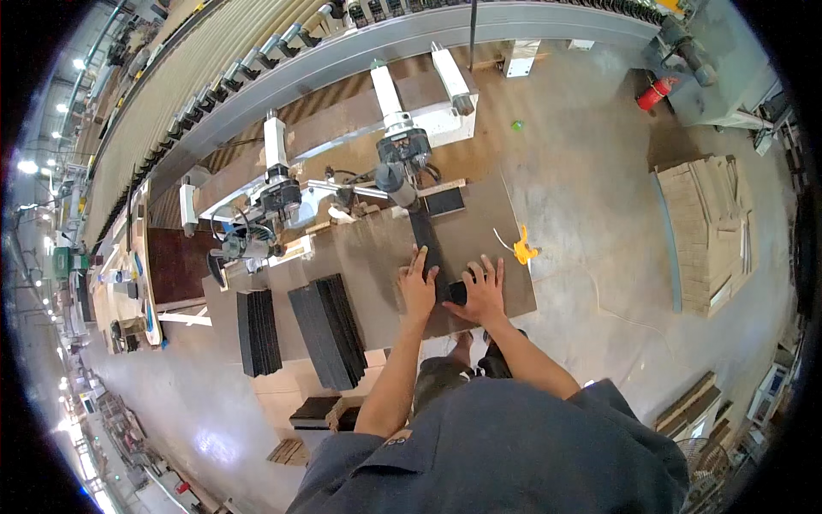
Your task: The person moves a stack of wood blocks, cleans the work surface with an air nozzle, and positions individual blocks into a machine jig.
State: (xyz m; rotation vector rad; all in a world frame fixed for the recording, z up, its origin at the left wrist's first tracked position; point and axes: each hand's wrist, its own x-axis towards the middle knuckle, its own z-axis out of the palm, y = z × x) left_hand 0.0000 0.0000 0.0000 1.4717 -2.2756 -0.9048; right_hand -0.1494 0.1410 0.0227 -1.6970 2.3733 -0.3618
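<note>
A long black strip [425, 238] lies on the brown worktable [377, 248], its far end under the grey drill-like head [396, 183] of a machine. My left hand [417, 289] rests against the strip's left side, fingers stretched forward and touching it. On the other side, my right hand [482, 293] has its thumb and forefinger around a small black block [458, 293] beside the strip's near end. Its other fingers are spread over the table. The palm undersides are hidden.
Two stacks of black strips, a nearer one [330, 330] and one farther left [259, 332], stand on the table's left. A second machine head [281, 195] is at the back left. A yellow tool [524, 247] lies at the right edge. Flat cardboard [706, 227] is stacked on the floor.
</note>
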